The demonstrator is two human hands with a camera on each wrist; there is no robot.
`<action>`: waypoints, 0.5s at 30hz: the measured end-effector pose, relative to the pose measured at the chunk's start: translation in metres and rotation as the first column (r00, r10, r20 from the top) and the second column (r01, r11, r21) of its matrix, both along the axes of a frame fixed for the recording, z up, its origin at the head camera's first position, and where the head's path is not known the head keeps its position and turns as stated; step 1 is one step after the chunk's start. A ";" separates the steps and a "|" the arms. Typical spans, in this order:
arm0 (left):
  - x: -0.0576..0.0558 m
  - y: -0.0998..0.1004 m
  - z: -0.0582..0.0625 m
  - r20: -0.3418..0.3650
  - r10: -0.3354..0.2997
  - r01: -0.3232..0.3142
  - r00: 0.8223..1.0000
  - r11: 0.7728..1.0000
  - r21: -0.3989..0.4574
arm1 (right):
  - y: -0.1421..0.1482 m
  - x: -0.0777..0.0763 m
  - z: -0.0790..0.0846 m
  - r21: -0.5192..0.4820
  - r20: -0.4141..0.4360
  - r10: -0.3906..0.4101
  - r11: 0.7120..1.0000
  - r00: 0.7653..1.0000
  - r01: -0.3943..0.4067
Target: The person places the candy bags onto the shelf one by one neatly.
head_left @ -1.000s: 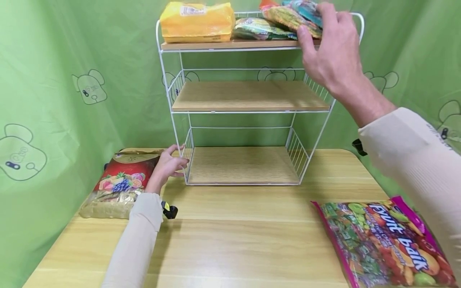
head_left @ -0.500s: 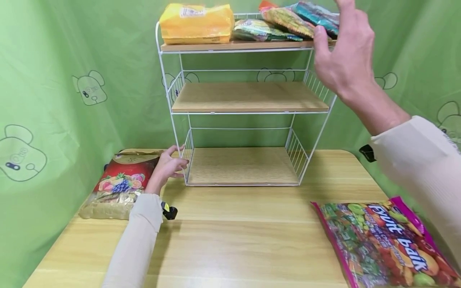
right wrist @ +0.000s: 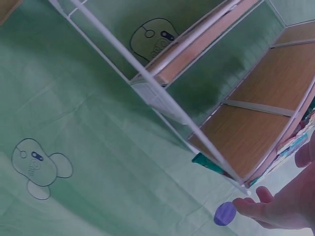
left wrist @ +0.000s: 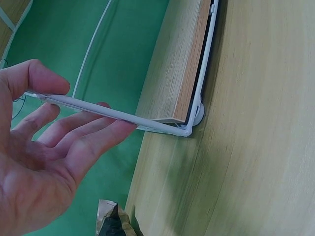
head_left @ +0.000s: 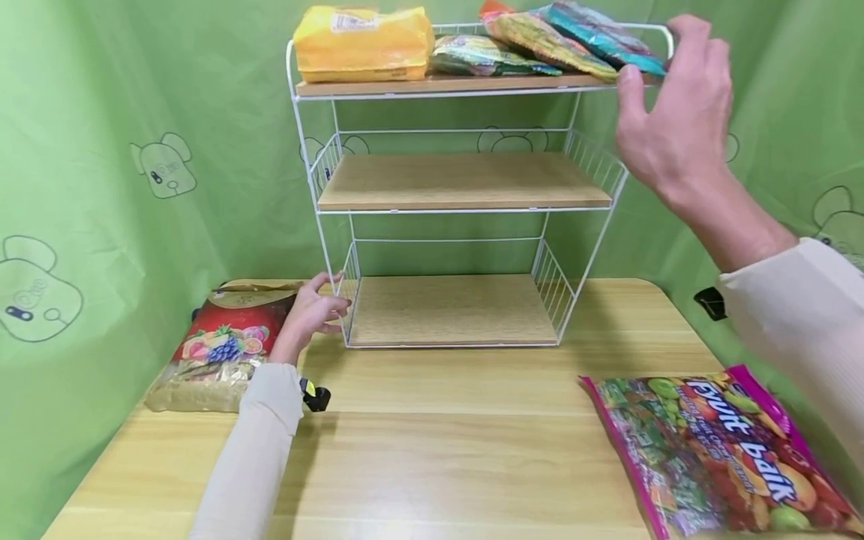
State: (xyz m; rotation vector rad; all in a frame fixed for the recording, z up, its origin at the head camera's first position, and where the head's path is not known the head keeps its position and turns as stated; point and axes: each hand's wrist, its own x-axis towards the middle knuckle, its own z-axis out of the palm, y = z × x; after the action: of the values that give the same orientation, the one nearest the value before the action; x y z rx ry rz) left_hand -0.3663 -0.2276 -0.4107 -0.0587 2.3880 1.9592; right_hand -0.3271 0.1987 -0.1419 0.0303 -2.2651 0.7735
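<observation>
A white wire rack (head_left: 439,212) with wooden shelves stands on the table. My left hand (head_left: 313,313) holds its lower left side; in the left wrist view, the thumb (left wrist: 47,78) lies over the white post (left wrist: 106,111) and the fingers touch it from below. At the top right corner is my right hand (head_left: 678,124), thumb by the shelf's front edge and fingers loosely bent, holding nothing. Beside it a teal packet (head_left: 601,37) leans over a yellow-green packet (head_left: 547,41). Further left on the top shelf lie a green packet (head_left: 489,56) and a yellow bag (head_left: 364,45).
A red and gold bag with fruit pictures (head_left: 226,341) lies on the table left of the rack. At the front right lies a pink-edged bag of fruit candy (head_left: 722,450). Green curtain (head_left: 108,97) hangs behind and on both sides.
My right hand has moved right, off the teal packet to the rack's top right corner. The teal packet reaches further right along the shelf than before. My left hand stays in place.
</observation>
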 end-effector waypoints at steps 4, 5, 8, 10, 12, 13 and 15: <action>-0.001 -0.001 0.000 -0.002 -0.004 0.004 1.000 1.000 0.004 | 0.012 0.002 -0.009 -0.028 0.051 -0.001 1.000 0.999 0.002; -0.002 0.000 -0.001 -0.001 -0.005 0.005 1.000 1.000 0.001 | 0.016 0.002 -0.013 -0.029 0.061 0.001 1.000 0.998 0.001; -0.003 0.000 0.000 0.005 -0.009 0.009 1.000 1.000 -0.002 | 0.030 0.001 -0.027 -0.019 0.076 0.005 1.000 0.997 -0.004; -0.003 0.001 0.002 0.007 -0.010 0.010 1.000 1.000 -0.005 | 0.039 0.000 -0.038 -0.007 0.075 0.010 1.000 0.997 -0.010; -0.002 0.001 0.003 0.011 -0.011 0.011 1.000 1.000 0.000 | 0.048 0.001 -0.049 0.011 0.076 0.014 1.000 0.997 -0.015; -0.001 0.001 0.003 0.013 -0.012 0.012 1.000 1.000 0.004 | 0.051 0.001 -0.055 0.017 0.077 0.017 1.000 0.997 -0.018; 0.000 0.001 0.003 0.012 -0.010 0.010 1.000 1.000 0.007 | 0.058 0.002 -0.067 0.032 0.074 0.024 0.999 0.997 -0.026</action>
State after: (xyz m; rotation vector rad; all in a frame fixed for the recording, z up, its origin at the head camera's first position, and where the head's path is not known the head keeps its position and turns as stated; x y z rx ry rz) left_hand -0.3663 -0.2267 -0.4078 -0.0586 2.3697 1.9569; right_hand -0.3253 0.2571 -0.2092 0.0463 -2.3513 0.7619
